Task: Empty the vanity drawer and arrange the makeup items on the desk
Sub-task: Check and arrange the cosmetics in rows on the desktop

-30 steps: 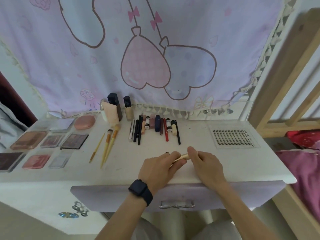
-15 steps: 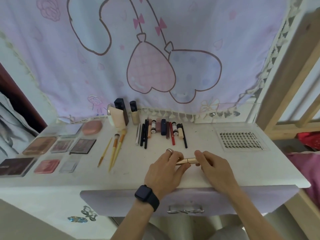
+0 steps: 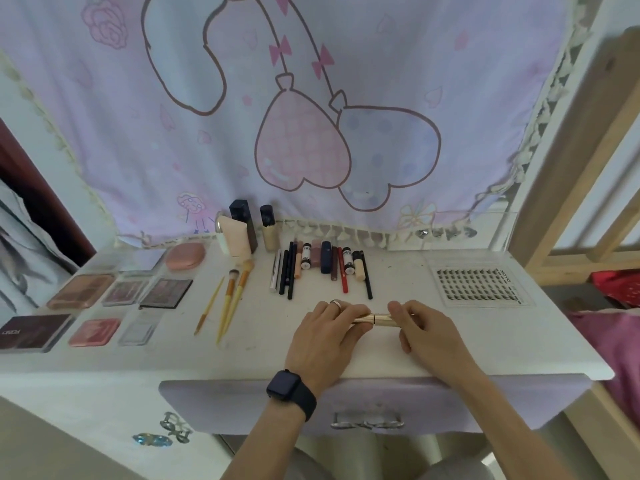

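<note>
Gold tube (image 3: 376, 319) in pinch of left hand (image 3: 325, 336) and right hand (image 3: 429, 332), ends hidden.

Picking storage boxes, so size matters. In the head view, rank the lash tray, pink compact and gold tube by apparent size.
1. The lash tray, clearly largest.
2. The pink compact.
3. The gold tube, slimmest; left hand and right hand hide its ends and it lies nearer the camera, so ranks 2 and 3 are unsure.
</note>
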Tool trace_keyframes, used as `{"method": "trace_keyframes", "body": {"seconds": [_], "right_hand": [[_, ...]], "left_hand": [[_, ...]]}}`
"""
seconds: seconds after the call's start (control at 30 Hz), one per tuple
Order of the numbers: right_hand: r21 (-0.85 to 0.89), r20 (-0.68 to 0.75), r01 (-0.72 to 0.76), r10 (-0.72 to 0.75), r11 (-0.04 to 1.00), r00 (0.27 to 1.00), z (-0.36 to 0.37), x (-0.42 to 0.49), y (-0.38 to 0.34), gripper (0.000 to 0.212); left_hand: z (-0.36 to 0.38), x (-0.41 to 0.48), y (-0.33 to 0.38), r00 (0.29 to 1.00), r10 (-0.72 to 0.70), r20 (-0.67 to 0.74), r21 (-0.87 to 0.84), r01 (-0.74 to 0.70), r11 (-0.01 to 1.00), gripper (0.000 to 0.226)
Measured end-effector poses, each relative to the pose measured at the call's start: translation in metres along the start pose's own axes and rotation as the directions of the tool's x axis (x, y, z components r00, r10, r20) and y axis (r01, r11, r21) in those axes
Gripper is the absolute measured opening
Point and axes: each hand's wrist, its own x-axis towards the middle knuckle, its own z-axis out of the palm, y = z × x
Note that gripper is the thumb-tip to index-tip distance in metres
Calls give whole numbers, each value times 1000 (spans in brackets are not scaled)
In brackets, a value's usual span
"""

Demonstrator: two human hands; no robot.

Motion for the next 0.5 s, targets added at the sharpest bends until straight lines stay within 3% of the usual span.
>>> {"method": "trace_keyframes", "body": {"seconds": [0.13, 0.4, 0.5], "right_hand": [[7, -14, 51, -51, 999, 999, 3, -4, 12, 4], [53, -36, 30, -29, 998, 999, 4, -6, 5, 25], [33, -27, 45, -44, 998, 999, 4, -5, 8, 17]], "left_hand": [[-1, 1, 1, 999, -31, 32, -17, 31, 999, 35], [-1, 1, 1, 998, -51, 41, -24, 52, 998, 38], [-1, 0, 0, 998, -48, 45, -16, 49, 999, 37]]}}
